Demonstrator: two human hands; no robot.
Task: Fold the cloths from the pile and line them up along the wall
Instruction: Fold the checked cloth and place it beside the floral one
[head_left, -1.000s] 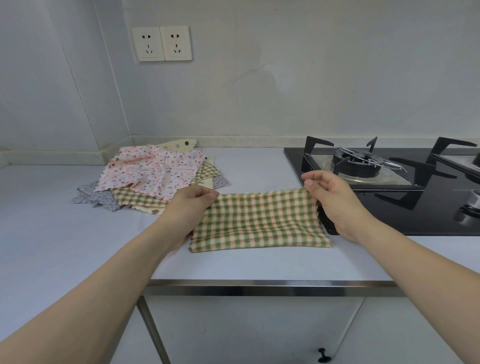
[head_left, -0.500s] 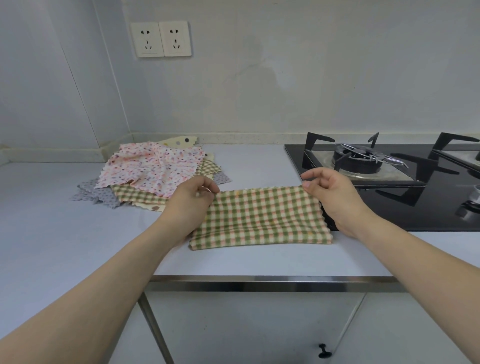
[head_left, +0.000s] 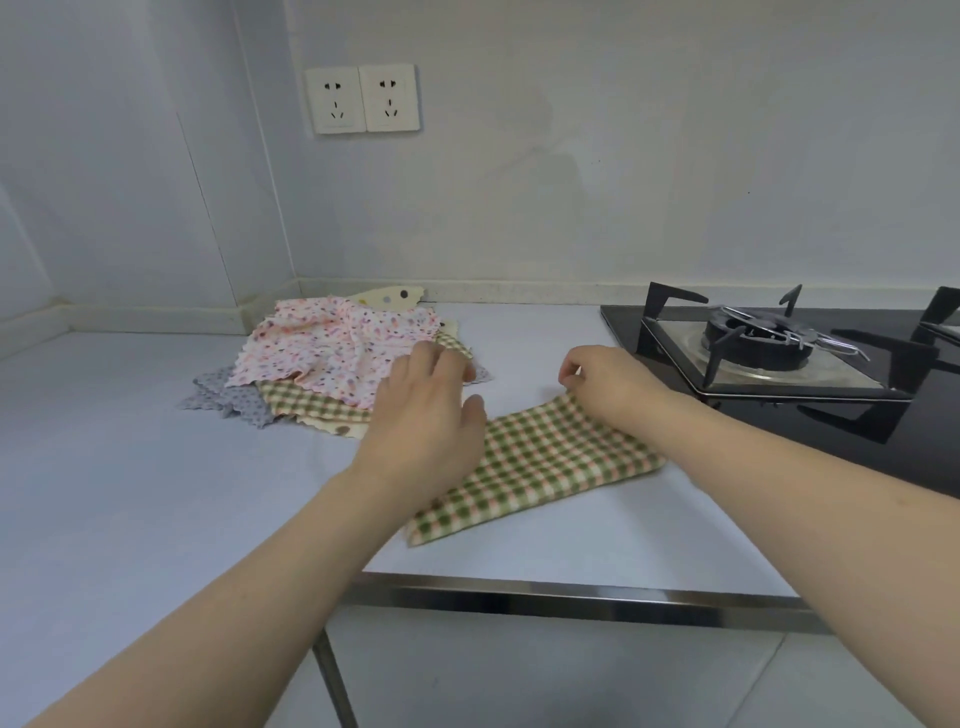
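Observation:
A green, pink and white checked cloth (head_left: 540, 467), folded into a strip, lies at a slant on the white counter (head_left: 130, 467). My left hand (head_left: 426, 415) rests on its left part with fingers relaxed and thumb spread. My right hand (head_left: 608, 384) pinches the cloth's far edge with curled fingers. The pile of cloths (head_left: 322, 353) sits behind my left hand near the corner: a pink floral one on top, with checked, grey and cream dotted ones under it.
A black gas stove (head_left: 753, 343) with pan supports fills the counter's right side, close to my right hand. The wall (head_left: 571, 208) with a double socket (head_left: 362, 98) runs along the back. A metal strip (head_left: 571, 597) marks the counter's front edge.
The checked cloth has turned from lying level to slanting. My hands have come closer together, and my left hand has let go of the corner and lies flat on the cloth.

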